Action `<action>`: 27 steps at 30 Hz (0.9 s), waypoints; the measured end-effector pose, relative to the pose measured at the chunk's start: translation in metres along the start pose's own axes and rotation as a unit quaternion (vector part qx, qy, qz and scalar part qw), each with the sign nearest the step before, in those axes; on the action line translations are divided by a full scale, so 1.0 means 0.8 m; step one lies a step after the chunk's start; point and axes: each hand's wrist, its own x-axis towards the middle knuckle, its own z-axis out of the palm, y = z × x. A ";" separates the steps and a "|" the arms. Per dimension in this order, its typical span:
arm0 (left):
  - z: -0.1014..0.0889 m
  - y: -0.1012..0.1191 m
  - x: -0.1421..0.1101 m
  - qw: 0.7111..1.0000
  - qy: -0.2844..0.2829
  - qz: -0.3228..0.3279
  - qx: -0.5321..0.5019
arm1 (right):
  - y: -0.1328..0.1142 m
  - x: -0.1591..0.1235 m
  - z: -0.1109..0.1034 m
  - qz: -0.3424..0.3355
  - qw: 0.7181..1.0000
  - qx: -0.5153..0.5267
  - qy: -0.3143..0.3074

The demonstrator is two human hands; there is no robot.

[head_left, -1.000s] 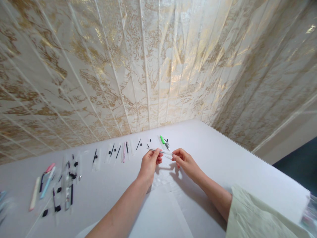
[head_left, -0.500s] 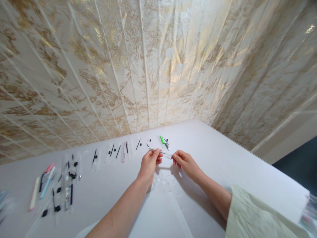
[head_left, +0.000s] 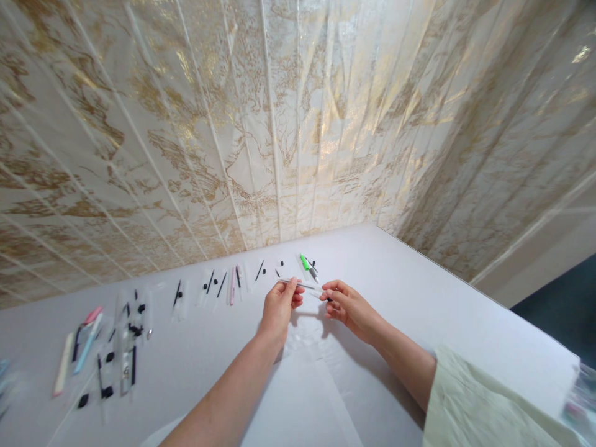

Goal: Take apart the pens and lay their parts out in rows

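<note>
One slim pen (head_left: 305, 285), lower centre, pinched in left hand (head_left: 278, 309) | right hand (head_left: 350, 311) clamps small dark piece (head_left: 329, 300) | green marker (head_left: 304, 262) above

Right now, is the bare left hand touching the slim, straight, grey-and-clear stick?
Touching. The head view shows the left hand pinching the slim grey-and-clear stick, which pokes out on both sides of the grip.

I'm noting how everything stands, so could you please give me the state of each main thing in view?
Left hand: fingers closed on slender rod
Slender rod: held above the table
Right hand: fingers bent around small dark piece, grip unclear
Green-and-gray pen: lying down
Pink barrel: lying down
Light-blue barrel: lying down
</note>
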 end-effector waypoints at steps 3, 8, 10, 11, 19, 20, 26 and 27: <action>0.001 0.000 0.000 1.000 -0.004 0.003 0.002 | 0.000 0.000 0.000 -0.018 0.998 -0.062 -0.003; -0.009 0.011 0.011 0.993 0.086 0.070 -0.025 | -0.010 0.006 -0.013 -0.038 0.986 -0.155 0.056; -0.014 0.015 0.018 0.987 0.122 0.101 -0.041 | -0.018 0.010 -0.026 -0.053 0.974 -0.197 0.102; -0.016 0.016 0.020 0.985 0.129 0.110 -0.043 | -0.023 0.011 -0.033 -0.069 0.963 -0.230 0.125; -0.005 0.007 0.003 0.997 0.050 0.033 0.040 | -0.057 -0.001 -0.077 -0.108 0.844 -0.510 0.125; -0.003 0.006 0.000 0.998 0.035 0.017 0.052 | -0.058 -0.002 -0.078 -0.100 0.830 -0.534 0.126; 0.003 0.004 -0.014 0.987 -0.040 -0.057 0.144 | -0.043 0.001 -0.074 -0.035 0.776 -0.626 0.075; 0.004 0.003 -0.016 0.985 -0.049 -0.061 0.155 | -0.040 0.002 -0.073 -0.026 0.770 -0.634 0.068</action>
